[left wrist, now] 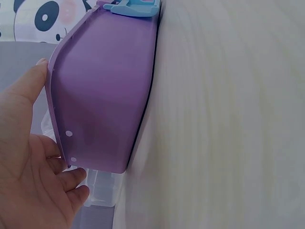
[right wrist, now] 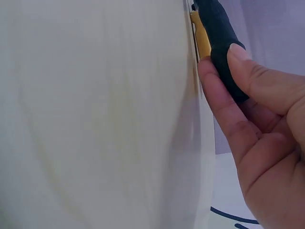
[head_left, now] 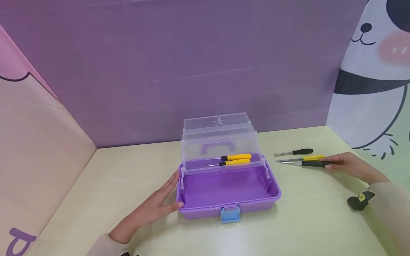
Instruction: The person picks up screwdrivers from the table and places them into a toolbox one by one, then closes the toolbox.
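My left hand (head_left: 156, 202) rests spread against the left side of a purple toolbox (head_left: 229, 213), thumb at the front corner. In the left wrist view, its fingertips touch the box's rim (left wrist: 51, 90). The clear lid and tray (head_left: 221, 142) stand raised at the back. Two yellow-and-black screwdrivers (head_left: 237, 161) lie in the tray. Over on the right, my right hand (head_left: 349, 165) pinches the handle of a black screwdriver (head_left: 315, 164); the right wrist view shows thumb and fingers on that handle (right wrist: 221, 52). Close behind it lies a yellow-handled screwdriver (head_left: 314, 157).
Another black screwdriver (head_left: 302, 151) lies farther back on the pale table (head_left: 128, 167). A light blue latch (head_left: 230, 214) hangs at the box's front. Behind the table rises a purple backdrop (head_left: 160, 71). Near the right sleeve is a black strap piece (head_left: 357, 202).
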Tool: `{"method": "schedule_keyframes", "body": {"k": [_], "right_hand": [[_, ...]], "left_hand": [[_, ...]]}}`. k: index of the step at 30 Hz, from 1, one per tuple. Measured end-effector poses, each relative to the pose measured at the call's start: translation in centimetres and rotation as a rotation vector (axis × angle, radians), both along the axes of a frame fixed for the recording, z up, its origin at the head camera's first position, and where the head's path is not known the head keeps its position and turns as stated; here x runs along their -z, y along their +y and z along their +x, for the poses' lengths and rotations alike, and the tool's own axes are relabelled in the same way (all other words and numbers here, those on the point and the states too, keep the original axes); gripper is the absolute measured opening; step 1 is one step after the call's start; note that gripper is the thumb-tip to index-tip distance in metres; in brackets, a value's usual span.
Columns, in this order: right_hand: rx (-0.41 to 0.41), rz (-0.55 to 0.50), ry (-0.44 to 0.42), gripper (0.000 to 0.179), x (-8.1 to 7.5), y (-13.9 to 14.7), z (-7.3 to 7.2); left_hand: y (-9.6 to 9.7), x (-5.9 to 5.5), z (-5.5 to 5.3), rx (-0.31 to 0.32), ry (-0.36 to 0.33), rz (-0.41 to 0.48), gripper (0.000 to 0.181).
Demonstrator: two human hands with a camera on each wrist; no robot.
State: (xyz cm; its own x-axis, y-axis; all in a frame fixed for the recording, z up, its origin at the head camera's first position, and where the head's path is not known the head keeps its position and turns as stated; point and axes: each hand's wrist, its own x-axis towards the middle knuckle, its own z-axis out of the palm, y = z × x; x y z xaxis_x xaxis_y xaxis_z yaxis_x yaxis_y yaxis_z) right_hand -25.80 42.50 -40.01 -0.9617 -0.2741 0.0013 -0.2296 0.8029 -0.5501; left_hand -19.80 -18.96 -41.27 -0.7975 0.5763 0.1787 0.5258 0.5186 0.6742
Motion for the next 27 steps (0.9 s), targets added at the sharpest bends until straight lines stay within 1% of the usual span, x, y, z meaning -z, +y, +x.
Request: {"method": "schedule_keyframes", "body": {"k": [6, 10, 16, 27], "right_hand": [[0.026, -0.050, -0.015, 0.039, -0.1, -0.2, 0.3], [0.023, -0.085, -0.023, 0.039, -0.2, -0.4, 0.6], [0.031, -0.132, -0.028, 0.040, -0.3, -0.9, 0.7], [0.000, -0.150, 0.052, 0.038, -0.7, -1.9, 0.8]], "left_hand": [[0.0, 0.0, 0.0, 0.002, -0.003, 0.004, 0.085], [0.0, 0.0, 0.0, 0.004, -0.011, 0.007, 0.084], [-0.1, 0.1, 0.0, 0.001, -0.014, 0.007, 0.085], [-0.1, 0.2, -0.2, 0.008, -0.016, 0.015, 0.085]]}}
